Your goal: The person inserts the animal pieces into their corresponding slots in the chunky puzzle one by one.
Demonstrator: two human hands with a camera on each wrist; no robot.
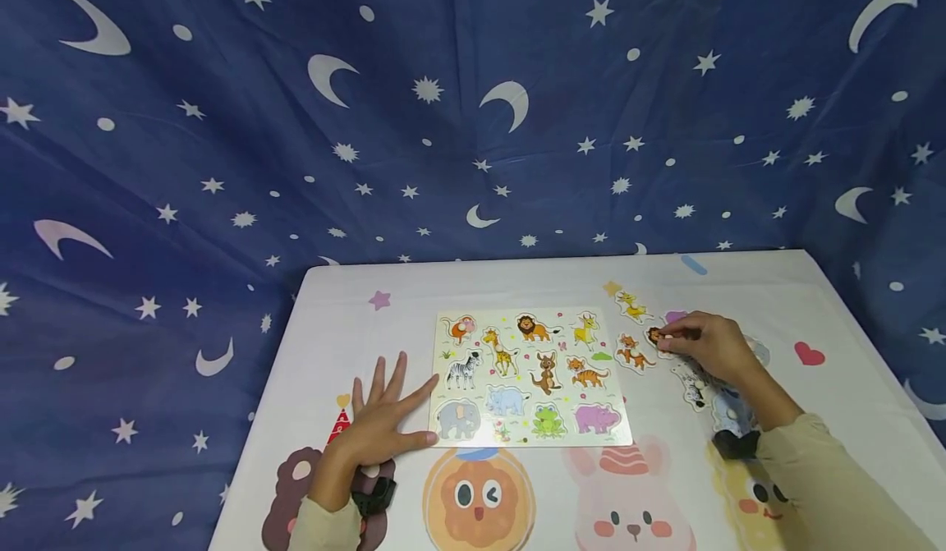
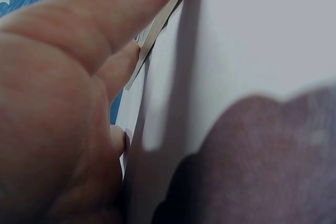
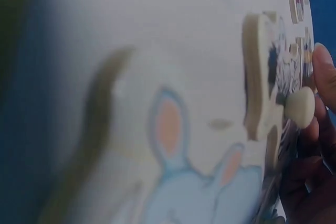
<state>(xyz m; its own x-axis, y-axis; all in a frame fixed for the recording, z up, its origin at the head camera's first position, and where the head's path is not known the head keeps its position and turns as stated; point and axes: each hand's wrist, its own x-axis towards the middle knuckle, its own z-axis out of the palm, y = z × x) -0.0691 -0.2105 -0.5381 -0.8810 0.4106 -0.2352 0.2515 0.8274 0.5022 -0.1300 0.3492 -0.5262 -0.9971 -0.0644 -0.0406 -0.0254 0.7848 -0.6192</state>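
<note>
A wooden animal puzzle board [image 1: 484, 375] lies flat on the table, printed with a zebra, a giraffe, a frog and other animals. My left hand [image 1: 380, 420] is spread beside it, thumb and index fingertips at its left edge. In the left wrist view, the thumb lies along the board's side. Right of the board, my right hand [image 1: 713, 344] pinches the lion puzzle piece [image 1: 654, 337] between thumb and fingers. Around that hand lie the tiger piece [image 1: 631, 352], the yellow antelope piece [image 1: 631, 306] and the zebra piece [image 1: 693, 388], whose pale knob [image 3: 299, 107] shows in the right wrist view.
A blue piece [image 1: 727, 413] lies below the right hand, partly covered by the wrist. More pieces sit under and behind that hand. The white tablecloth [image 1: 347, 321] carries printed cartoon figures. A dark blue curtain [image 1: 414, 124] with moons and stars hangs behind the table.
</note>
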